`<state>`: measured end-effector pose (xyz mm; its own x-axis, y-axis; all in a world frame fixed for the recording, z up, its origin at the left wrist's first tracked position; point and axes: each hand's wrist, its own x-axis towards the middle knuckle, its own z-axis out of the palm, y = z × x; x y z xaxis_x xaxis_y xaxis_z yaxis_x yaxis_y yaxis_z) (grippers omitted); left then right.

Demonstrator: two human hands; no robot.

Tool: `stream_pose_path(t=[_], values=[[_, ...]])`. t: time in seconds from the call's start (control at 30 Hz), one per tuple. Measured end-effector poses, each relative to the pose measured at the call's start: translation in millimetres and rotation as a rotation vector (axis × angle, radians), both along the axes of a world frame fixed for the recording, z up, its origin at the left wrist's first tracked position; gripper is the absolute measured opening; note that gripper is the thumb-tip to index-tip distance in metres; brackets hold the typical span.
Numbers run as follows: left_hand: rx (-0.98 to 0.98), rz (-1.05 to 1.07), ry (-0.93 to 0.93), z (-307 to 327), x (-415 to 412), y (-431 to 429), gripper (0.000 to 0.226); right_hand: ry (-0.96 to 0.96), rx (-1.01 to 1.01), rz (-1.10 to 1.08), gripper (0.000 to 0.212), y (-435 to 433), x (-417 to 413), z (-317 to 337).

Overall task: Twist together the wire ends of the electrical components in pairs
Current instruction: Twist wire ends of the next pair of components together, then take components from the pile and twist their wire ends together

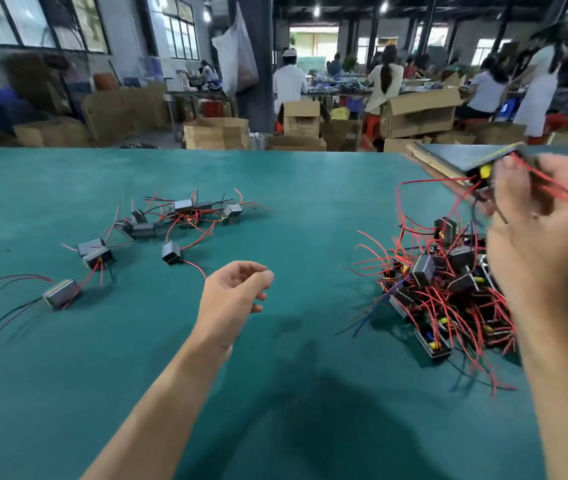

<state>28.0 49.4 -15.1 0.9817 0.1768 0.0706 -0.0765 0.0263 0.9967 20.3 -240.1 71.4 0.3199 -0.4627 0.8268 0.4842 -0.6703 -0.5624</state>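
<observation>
My right grip (542, 237), raised and blurred, curls around one black component (481, 173) and its red wires above the tangled pile (448, 292) on the green surface (310, 209), while my left grip (237, 292) hovers loosely curled, holding nothing, near roughly ten scattered components (183, 206).

Bare green table (310, 209) lies between the scattered components (144, 230) and the wire-tangled pile (442, 289) (right side crowded).

Left hand (234, 292) hovers low, fingers loosely curled; right hand (545, 237) raised, gripping a component (483, 173).
</observation>
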Motion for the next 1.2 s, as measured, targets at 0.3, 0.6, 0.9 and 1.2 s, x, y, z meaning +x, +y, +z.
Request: stream_pose_path(t=[0.3,0.6,0.9,1.2], values=[[0.253,0.055,-0.055,-7.6,-0.2,-2.6,0.031,0.998,-0.082,-0.165,0.044,-9.0,16.2,-27.4],[0.413,0.188,-0.038,-17.2,13.0,14.7,0.030,0.591,-0.250,-0.081,0.042,37.4,5.5,-33.5],[0.581,0.312,0.018,-28.6,24.5,28.1,0.043,0.820,-0.601,0.317,0.021,74.6,5.0,-74.1],[0.986,0.557,0.166,10.6,80.4,88.5,0.066,0.864,-0.749,0.500,0.020,95.5,-12.9,-87.9]])
